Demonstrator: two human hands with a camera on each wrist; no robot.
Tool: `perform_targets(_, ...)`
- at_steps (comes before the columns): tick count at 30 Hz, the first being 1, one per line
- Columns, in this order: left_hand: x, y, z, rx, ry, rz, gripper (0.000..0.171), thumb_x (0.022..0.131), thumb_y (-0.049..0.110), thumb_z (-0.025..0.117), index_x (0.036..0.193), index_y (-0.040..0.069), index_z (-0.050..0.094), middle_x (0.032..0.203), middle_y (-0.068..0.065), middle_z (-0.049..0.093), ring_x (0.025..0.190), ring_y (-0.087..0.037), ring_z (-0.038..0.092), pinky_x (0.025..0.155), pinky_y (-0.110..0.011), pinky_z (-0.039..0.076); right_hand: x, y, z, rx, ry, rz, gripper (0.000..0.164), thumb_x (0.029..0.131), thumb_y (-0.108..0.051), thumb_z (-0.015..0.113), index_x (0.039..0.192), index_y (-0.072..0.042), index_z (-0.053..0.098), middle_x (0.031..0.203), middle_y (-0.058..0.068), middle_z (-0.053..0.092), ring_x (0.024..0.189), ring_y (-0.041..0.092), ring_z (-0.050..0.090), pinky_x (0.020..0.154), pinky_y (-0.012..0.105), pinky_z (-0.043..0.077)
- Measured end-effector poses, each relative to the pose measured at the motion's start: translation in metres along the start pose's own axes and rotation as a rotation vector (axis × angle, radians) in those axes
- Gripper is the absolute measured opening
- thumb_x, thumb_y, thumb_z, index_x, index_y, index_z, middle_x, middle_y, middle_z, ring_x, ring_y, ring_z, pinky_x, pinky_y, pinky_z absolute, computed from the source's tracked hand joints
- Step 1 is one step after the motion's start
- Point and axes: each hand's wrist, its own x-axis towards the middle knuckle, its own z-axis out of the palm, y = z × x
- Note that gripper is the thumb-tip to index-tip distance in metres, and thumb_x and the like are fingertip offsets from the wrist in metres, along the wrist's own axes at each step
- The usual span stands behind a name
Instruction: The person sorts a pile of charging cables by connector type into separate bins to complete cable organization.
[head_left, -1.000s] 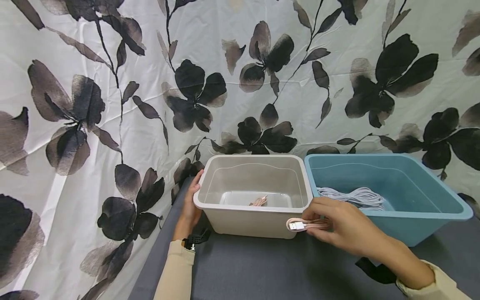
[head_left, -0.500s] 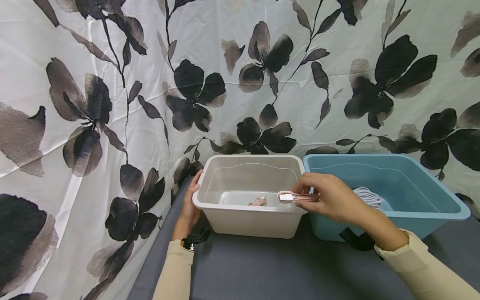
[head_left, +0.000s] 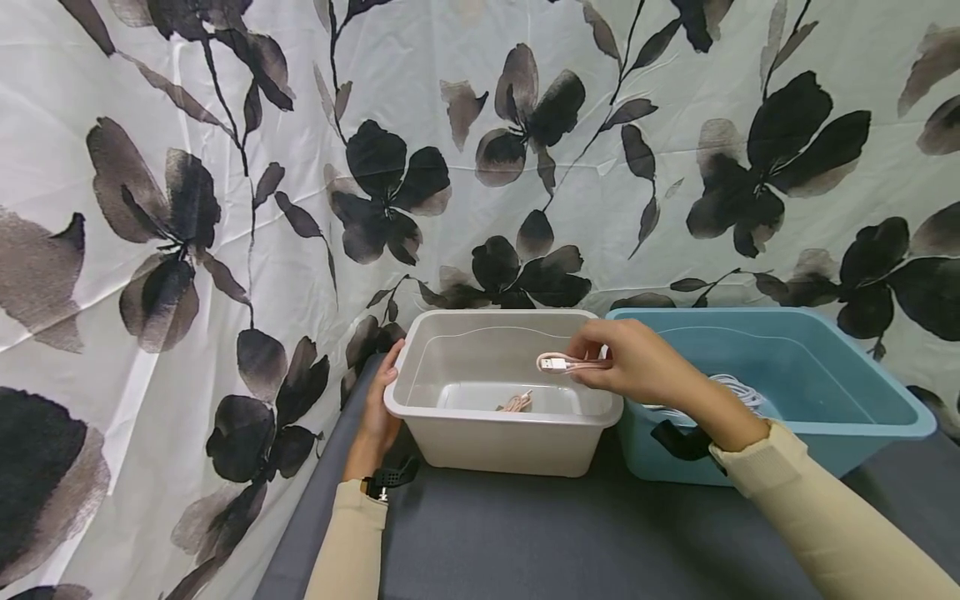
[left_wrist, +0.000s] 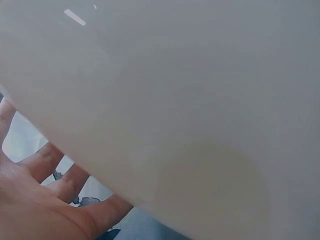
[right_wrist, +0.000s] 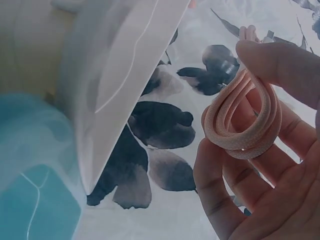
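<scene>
My right hand (head_left: 637,358) pinches a coiled pink USB cable (head_left: 573,365) between thumb and fingers, over the right part of a beige bin (head_left: 510,446). The cable's white plug (head_left: 553,364) points left. In the right wrist view the looped coil (right_wrist: 240,135) hangs between my thumb and fingers. Another pink cable (head_left: 517,403) lies on the beige bin's floor. My left hand (head_left: 381,408) rests against the bin's left side. The left wrist view shows its fingers (left_wrist: 65,182) spread, their tips hidden behind the bin's wall.
A blue bin (head_left: 795,342) stands right of the beige one, with white cables (head_left: 738,392) inside, partly hidden by my right arm. Both bins sit on a dark grey surface (head_left: 525,533). A floral cloth (head_left: 570,208) hangs behind and to the left.
My right hand has carried the pink cable left and upward, from in front of the bins' meeting edge to over the beige bin. My left hand has stayed in place.
</scene>
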Motion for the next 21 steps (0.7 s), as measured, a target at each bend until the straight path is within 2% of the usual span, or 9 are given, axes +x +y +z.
perform_targets(4, -0.001, 0.0, 0.001, -0.015, 0.005, 0.001, 0.063, 0.102, 0.027, 0.031, 0.164, 0.017, 0.022, 0.168, -0.007, 0.027, 0.141, -0.018, 0.037, 0.11, -0.036, 0.036, 0.009, 0.001, -0.001, -0.009, -0.004, -0.018, 0.018, 0.082, -0.014, 0.085, 0.096, -0.019, 0.074, 0.084, -0.007, 0.069, 0.075, 0.011, 0.058, 0.064, 0.03, 0.049)
perform_targets(9, -0.002, 0.0, 0.002, -0.017, 0.004, -0.001, 0.063, 0.102, 0.028, 0.031, 0.163, 0.02, 0.023, 0.168, -0.005, 0.027, 0.142, -0.021, 0.036, 0.114, -0.043, 0.033, 0.023, 0.004, -0.003, -0.002, -0.031, -0.002, 0.017, 0.083, -0.013, 0.084, 0.097, -0.018, 0.075, 0.085, -0.005, 0.07, 0.077, 0.012, 0.06, 0.067, 0.032, 0.05)
perform_targets(17, -0.004, 0.001, 0.002, 0.019, 0.011, -0.008, 0.064, 0.102, 0.029, 0.029, 0.165, 0.018, 0.019, 0.17, -0.004, 0.024, 0.147, -0.022, 0.031, 0.113, -0.041, 0.031, 0.045, 0.012, 0.003, 0.014, -0.068, 0.006, 0.014, 0.084, -0.014, 0.082, 0.095, -0.017, 0.075, 0.082, -0.004, 0.07, 0.078, 0.014, 0.062, 0.068, 0.034, 0.05)
perform_targets(21, -0.006, 0.0, 0.003, 0.012, 0.02, -0.007, 0.063, 0.102, 0.029, 0.03, 0.164, 0.019, 0.022, 0.169, -0.003, 0.025, 0.146, -0.021, 0.032, 0.115, -0.044, 0.028, 0.054, 0.019, 0.006, 0.011, -0.094, 0.037, 0.013, 0.085, -0.016, 0.082, 0.095, -0.016, 0.074, 0.084, -0.002, 0.071, 0.08, 0.016, 0.064, 0.07, 0.035, 0.05)
